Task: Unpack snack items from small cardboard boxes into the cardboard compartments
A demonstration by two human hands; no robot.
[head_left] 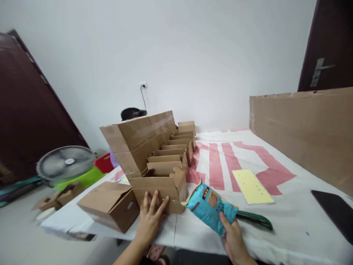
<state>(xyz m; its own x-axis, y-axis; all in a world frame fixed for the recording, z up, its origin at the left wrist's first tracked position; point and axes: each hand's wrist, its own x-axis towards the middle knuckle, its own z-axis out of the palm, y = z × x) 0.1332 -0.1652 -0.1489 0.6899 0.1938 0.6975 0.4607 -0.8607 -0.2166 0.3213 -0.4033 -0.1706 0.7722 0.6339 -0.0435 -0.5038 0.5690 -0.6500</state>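
Observation:
My left hand [151, 217] rests against the front of the nearest open cardboard box [157, 184], its fingers spread flat on the cardboard. In my right hand [234, 239] is a blue snack packet [211, 206] with a picture of a round biscuit on it, pinched at its lower right edge. The packet is tilted and sits just right of the nearest box. Behind that box, several more open boxes [180, 142] stand in a row running away from me. Partly hidden behind the packet, a green-handled tool [256, 218] lies on the table; its kind is unclear.
A tall cardboard wall [138, 129] lines the left of the row, with a person's dark cap [132, 113] behind it. A closed box [110, 204] stands at the left edge. Right are a yellow card [252, 187], a dark flat device [333, 211] and a cardboard panel [303, 125].

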